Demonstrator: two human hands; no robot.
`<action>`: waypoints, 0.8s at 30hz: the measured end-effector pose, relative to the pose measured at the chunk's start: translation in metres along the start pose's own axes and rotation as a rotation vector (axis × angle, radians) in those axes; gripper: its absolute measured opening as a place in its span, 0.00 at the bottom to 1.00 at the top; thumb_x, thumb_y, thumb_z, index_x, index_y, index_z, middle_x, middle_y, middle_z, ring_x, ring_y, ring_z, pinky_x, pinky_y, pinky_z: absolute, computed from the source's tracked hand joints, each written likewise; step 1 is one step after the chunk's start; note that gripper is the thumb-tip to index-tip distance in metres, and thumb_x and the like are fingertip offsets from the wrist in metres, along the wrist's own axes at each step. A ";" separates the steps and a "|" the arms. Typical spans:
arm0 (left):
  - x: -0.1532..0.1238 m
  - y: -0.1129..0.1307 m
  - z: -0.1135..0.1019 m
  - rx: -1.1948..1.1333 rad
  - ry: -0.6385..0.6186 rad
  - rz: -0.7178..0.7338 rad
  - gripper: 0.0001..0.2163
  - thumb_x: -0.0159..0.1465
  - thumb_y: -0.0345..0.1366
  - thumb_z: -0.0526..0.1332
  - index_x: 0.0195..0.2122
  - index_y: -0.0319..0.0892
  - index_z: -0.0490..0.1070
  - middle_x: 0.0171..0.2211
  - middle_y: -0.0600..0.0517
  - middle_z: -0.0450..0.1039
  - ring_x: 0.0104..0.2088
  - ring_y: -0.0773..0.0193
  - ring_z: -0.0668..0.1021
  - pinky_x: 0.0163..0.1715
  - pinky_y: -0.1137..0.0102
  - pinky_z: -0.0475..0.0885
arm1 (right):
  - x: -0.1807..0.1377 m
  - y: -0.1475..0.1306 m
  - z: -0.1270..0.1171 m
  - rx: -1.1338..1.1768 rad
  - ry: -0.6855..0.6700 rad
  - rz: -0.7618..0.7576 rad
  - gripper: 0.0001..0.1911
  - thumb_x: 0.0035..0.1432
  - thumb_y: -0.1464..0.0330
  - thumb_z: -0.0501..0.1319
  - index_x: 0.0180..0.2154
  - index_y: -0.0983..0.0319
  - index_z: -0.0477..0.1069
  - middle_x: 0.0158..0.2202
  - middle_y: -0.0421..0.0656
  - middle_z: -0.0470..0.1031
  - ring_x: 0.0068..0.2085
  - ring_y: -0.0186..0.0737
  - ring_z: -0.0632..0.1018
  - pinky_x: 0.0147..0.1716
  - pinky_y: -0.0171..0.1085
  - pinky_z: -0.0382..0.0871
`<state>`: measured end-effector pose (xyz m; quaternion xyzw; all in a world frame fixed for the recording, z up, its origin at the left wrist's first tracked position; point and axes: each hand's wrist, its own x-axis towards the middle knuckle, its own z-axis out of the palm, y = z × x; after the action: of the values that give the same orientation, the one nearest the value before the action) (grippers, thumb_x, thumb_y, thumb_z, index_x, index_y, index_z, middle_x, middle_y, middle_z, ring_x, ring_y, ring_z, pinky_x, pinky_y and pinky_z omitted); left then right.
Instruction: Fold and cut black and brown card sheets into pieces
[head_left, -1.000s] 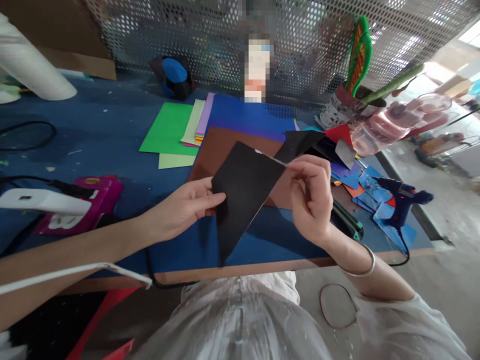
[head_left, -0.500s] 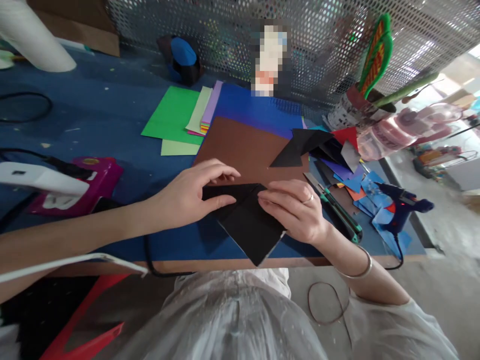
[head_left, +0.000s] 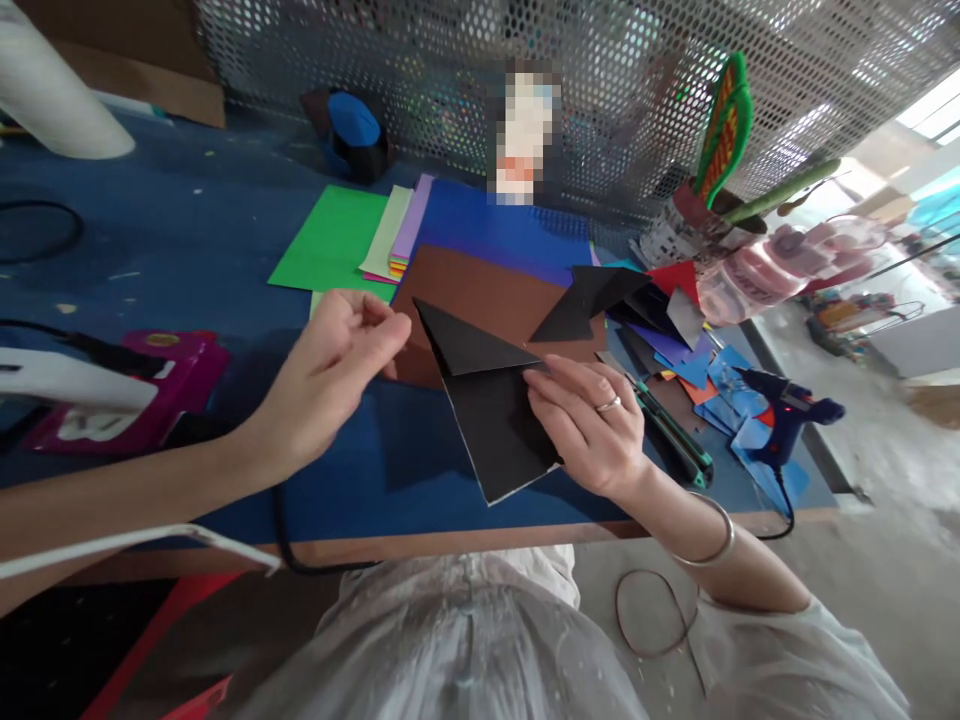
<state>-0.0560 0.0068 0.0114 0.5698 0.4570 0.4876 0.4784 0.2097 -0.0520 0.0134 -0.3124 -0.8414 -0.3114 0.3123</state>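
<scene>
A black sheet of folded paper [head_left: 499,425] with pale cut edges is held tilted above the table's front part, one triangular flap lying along its top. My right hand [head_left: 592,420], wearing a ring, grips its right side with the fingers closed over the paper. To the left, my left hand [head_left: 337,365] hovers apart from the sheet, its fingers curled and the thumb stretched toward them. Whether the left hand pinches anything small cannot be made out. Behind both hands lies a brown sheet [head_left: 442,275] on top of a blue sheet [head_left: 510,225].
Green paper [head_left: 330,235] lies left of the stack. Folded black pieces [head_left: 581,305], a cutter knife [head_left: 675,430], blue scraps [head_left: 727,385] and a glue gun [head_left: 787,405] lie on the right. A magenta power strip [head_left: 184,380] sits left. A perforated metal panel [head_left: 420,60] stands behind.
My left hand has let go of the black paper and moved left and up. In my right hand the sheet has turned, its triangular flap now showing at the upper left.
</scene>
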 end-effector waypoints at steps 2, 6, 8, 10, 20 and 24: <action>0.003 0.004 0.005 -0.229 -0.123 -0.292 0.13 0.66 0.47 0.66 0.41 0.43 0.71 0.40 0.51 0.77 0.40 0.63 0.78 0.37 0.70 0.75 | 0.000 -0.001 0.000 0.024 0.014 -0.011 0.09 0.63 0.80 0.67 0.36 0.61 0.80 0.43 0.45 0.87 0.50 0.47 0.85 0.49 0.44 0.76; -0.001 0.009 0.011 -0.410 -0.357 -0.525 0.15 0.62 0.44 0.73 0.46 0.43 0.78 0.45 0.51 0.83 0.44 0.63 0.81 0.44 0.71 0.77 | 0.001 -0.004 0.000 0.089 -0.016 -0.092 0.09 0.65 0.79 0.66 0.36 0.60 0.80 0.43 0.44 0.88 0.48 0.45 0.86 0.47 0.43 0.79; -0.004 0.009 0.010 -0.406 -0.350 -0.519 0.18 0.57 0.38 0.77 0.48 0.44 0.79 0.42 0.54 0.84 0.42 0.64 0.82 0.42 0.73 0.78 | 0.001 -0.004 -0.001 0.148 -0.054 -0.139 0.09 0.67 0.77 0.64 0.37 0.59 0.81 0.44 0.44 0.87 0.50 0.43 0.85 0.47 0.42 0.80; -0.004 0.008 0.009 -0.409 -0.357 -0.517 0.19 0.55 0.35 0.78 0.48 0.45 0.81 0.39 0.55 0.85 0.40 0.64 0.82 0.40 0.73 0.78 | 0.001 -0.002 -0.001 0.224 -0.094 -0.161 0.10 0.69 0.77 0.62 0.40 0.59 0.81 0.47 0.44 0.87 0.52 0.43 0.85 0.49 0.42 0.80; -0.002 0.003 0.009 -0.287 -0.349 -0.357 0.17 0.52 0.43 0.80 0.41 0.45 0.83 0.41 0.50 0.86 0.48 0.52 0.84 0.52 0.59 0.79 | -0.009 0.010 0.004 0.551 -0.140 0.046 0.13 0.73 0.70 0.57 0.53 0.61 0.77 0.52 0.49 0.84 0.60 0.49 0.79 0.55 0.49 0.79; -0.002 0.000 0.007 -0.260 -0.368 -0.370 0.16 0.54 0.43 0.78 0.41 0.44 0.83 0.42 0.51 0.86 0.49 0.51 0.84 0.55 0.56 0.79 | -0.006 0.013 0.003 0.565 -0.154 0.053 0.15 0.72 0.70 0.58 0.55 0.58 0.77 0.53 0.47 0.84 0.58 0.49 0.80 0.54 0.50 0.80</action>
<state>-0.0496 0.0045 0.0112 0.4894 0.3922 0.3349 0.7032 0.2217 -0.0434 0.0113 -0.2576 -0.9076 -0.0319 0.3301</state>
